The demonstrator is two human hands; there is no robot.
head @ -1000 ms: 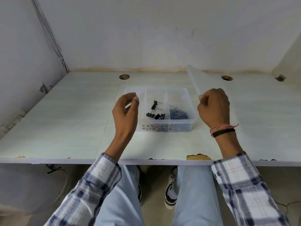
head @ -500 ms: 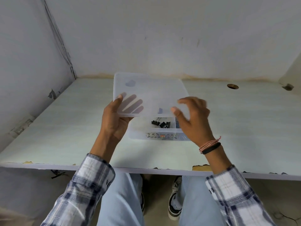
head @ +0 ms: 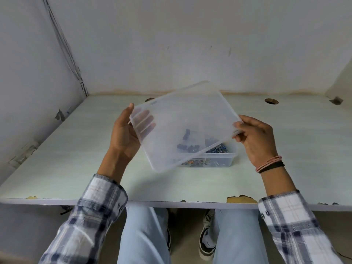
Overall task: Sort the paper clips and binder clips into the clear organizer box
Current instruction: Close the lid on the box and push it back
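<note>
Two hands carry the translucent lid [head: 182, 122] in the air above the clear organizer box [head: 219, 161], which sits on the bench [head: 76, 159] a little right of centre. The left hand [head: 123, 134] grips the lid's left edge, thumb on top and fingers [head: 144, 121] spread beneath, showing through the plastic. The right hand [head: 255, 138] pinches the lid's right corner between thumb and curled fingers.

Inside the box, black binder clips [head: 187, 146] lie in a middle compartment and blue paper clips [head: 219, 149] in the right one, so the sorting looks finished and closing seems to be the step in hand.

The lid hangs tilted and rotated against the box's outline. Lowered that way, one corner would likely catch on the rim and the rest would ride high; pressing then could shove the light box along the smooth bench or jolt clips across a divider. The right hand's corner pinch is a slim hold, and the flexible lid could twist out of it.

The bench is pale and worn, chipped along its near edge, with a round cable hole [head: 271, 101] far right. Plain stained walls close it in, and cables [head: 64, 46] run down the left corner.
</note>
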